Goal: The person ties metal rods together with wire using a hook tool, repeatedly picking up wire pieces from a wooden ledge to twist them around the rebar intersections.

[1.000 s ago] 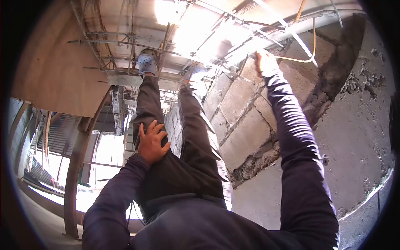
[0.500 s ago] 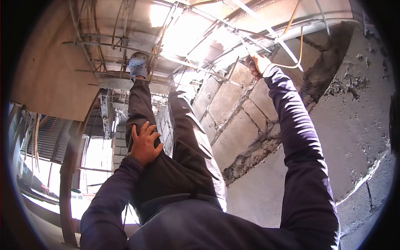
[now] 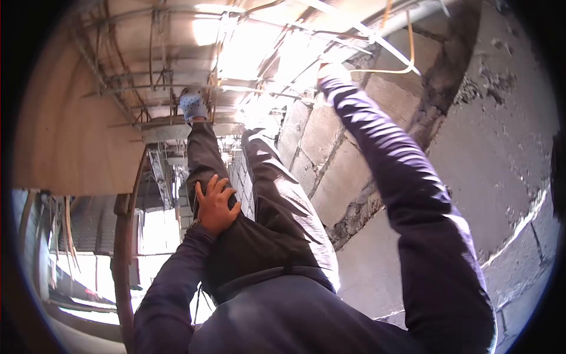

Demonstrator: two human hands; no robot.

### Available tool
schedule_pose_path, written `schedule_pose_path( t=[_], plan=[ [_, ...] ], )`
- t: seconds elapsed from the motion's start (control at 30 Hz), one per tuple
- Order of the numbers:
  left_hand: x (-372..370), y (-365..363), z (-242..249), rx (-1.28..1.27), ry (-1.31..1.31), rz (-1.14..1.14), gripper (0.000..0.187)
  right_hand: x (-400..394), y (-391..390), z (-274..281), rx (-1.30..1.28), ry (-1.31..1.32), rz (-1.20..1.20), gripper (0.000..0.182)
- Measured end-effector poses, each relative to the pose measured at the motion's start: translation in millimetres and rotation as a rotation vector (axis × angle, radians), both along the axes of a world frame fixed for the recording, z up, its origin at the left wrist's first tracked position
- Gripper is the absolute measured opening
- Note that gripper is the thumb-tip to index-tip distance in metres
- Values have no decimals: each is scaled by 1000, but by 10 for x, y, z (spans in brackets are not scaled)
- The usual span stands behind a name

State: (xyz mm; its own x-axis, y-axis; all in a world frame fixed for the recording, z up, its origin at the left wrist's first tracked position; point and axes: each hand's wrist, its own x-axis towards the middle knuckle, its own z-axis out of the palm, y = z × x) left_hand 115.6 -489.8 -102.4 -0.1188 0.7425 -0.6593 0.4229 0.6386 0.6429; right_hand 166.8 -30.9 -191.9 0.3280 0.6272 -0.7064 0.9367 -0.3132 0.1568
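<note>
My left hand (image 3: 217, 206) rests on my left thigh, above the knee of the dark trousers (image 3: 265, 242). Its fingers are spread on the cloth, holding nothing. My right hand (image 3: 331, 71) reaches far forward at the end of a long purple sleeve, among the steel reinforcing bars (image 3: 283, 91). It looks closed, but strong glare washes out the fingers and whatever is in them. Just to its right, a bent pale rod (image 3: 389, 71) curves in front of the block wall (image 3: 339, 168).
A light blue clog (image 3: 193, 106) on my left foot stands by the bars, near a wooden beam (image 3: 171, 133). Plywood (image 3: 76, 147) stands at left, above a timber post (image 3: 122, 265). Rough plastered wall (image 3: 471, 194) runs along the right side.
My right hand has moved forward and left, deeper into the glare; a thin thing at its fingers no longer shows. My left hand stays on the thigh while the view shifts.
</note>
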Motion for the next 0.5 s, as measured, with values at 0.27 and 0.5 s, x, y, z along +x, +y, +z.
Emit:
schedule_pose_path(
  t=[0.27,0.5],
  plan=[
    [-228,75,-45,22,1,-46,39,-659,-1016,-657,412,86,28,51],
    [-467,241,29,-16,1,-184,38,-893,-1385,-825,510,258,40,47]
  ],
)
